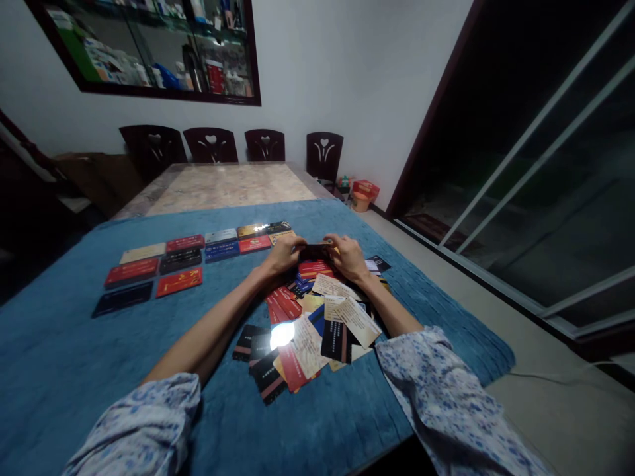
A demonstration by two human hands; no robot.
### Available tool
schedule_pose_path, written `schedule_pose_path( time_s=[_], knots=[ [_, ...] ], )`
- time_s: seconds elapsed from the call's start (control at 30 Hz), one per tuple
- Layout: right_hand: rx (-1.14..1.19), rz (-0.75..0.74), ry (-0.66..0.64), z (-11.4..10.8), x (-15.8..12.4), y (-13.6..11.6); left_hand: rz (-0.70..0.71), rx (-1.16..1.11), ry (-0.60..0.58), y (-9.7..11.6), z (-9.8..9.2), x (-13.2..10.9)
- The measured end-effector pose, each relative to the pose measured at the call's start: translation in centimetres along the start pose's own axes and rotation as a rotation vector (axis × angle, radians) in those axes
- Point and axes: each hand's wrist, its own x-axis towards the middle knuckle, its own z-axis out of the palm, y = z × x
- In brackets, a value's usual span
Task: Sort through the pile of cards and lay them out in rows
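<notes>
Starting nearest: two flowered sleeves fill the bottom of my view, with bare forearms reaching away from me
Cloth: a blue cloth covers the near part of the table, and all the cards I can see lie on it
Pile: a loose pile of cards sits between the forearms, overlapping at all angles, some showing printed text; one near the front throws a bright glare
Left hand: the left hand is closed, pinching the left end of a dark card
Right hand: the right hand is closed on the other end of the same card, fingers curled over it
Where the card is: at the far edge of the pile, spanning the gap between both hands; I cannot tell if it clears the cards under it
Handling, as I judge it: light, thin, stiff and slick, likely plastic, so it may flex a little but should not fold; I would take it by the short ends or long edges with the fingertips
Rows: left of the hands, laid-out cards lie flat in tidy rows, side by side, not overlapping
Farther: bare tabletop beyond the cloth
Farthest: dark chairs along the wall, a glass-fronted cabinet above them, a dark sliding door on the right
</notes>
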Motion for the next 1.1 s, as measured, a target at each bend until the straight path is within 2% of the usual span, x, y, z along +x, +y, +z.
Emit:
schedule_pose_path(
  time_s=[0.23, 0.6, 1.1],
  knots=[
    [-0.033, 0.008, -0.048, 0.3, -0.3, 0.0, 0.028, 0.020, 0.012, 0.2, 0.1, -0.6],
    [-0.101, 0.009, -0.120, 0.0, -0.2, -0.5, -0.057, 0.159, -0.100, 1.0, 0.2, -1.2],
    [-0.152, -0.026, -0.126, -0.1, 0.2, -0.3, -0.045, 0.079, -0.049, 1.4, 0.2, -0.9]
  ],
)
